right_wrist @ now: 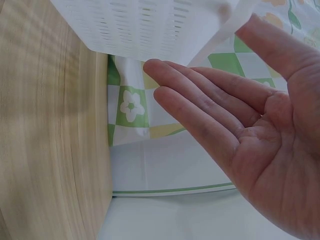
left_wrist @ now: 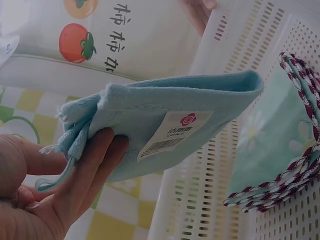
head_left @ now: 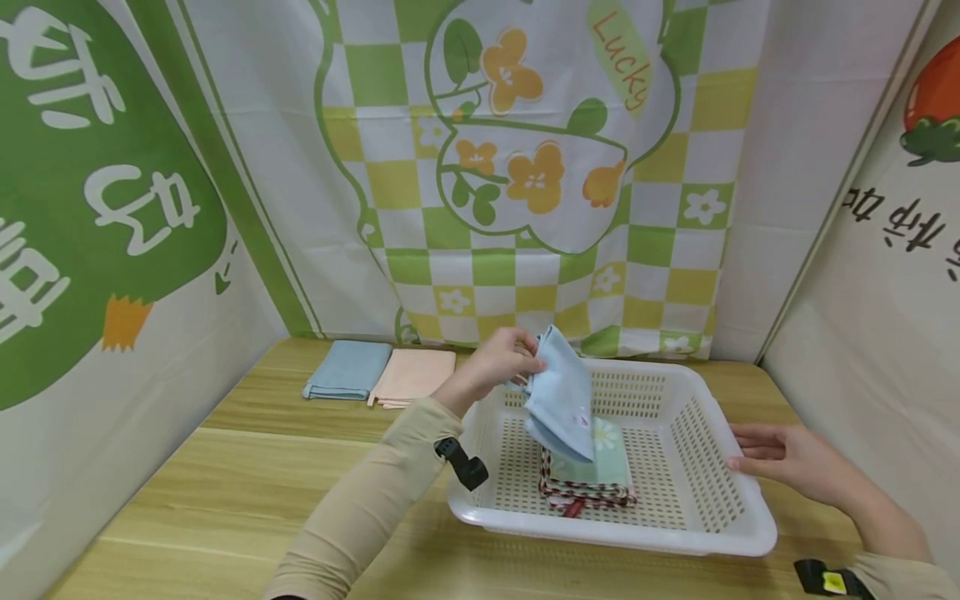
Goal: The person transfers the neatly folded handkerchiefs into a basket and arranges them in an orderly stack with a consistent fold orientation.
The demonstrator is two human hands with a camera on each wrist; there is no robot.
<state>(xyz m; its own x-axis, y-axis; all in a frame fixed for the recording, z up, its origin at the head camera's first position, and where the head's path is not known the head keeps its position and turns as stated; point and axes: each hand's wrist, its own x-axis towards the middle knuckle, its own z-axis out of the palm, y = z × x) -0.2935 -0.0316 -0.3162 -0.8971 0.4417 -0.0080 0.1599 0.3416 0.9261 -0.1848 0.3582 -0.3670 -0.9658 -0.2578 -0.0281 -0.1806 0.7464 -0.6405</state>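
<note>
A folded light blue towel [head_left: 561, 398] hangs tilted over the white plastic basket [head_left: 600, 540], pinched at its upper left edge by my left hand [head_left: 501, 363]. In the left wrist view a white label with a barcode and pink flower shows on the towel [left_wrist: 200, 107], between thumb and fingers. Inside the basket lies a folded green cloth [head_left: 611, 467] with daisies and a braided dark red and white edge, partly hidden under the raised towel. My right hand [head_left: 795, 460] is at the basket's right rim, its fingers straight and its thumb by the rim.
On the wooden table [head_left: 247, 492], left of the basket, a folded blue towel [head_left: 348, 368] and a folded pink towel [head_left: 416, 373] lie side by side near the back edge. Printed curtains [head_left: 540, 283] stand close behind the table and at both sides.
</note>
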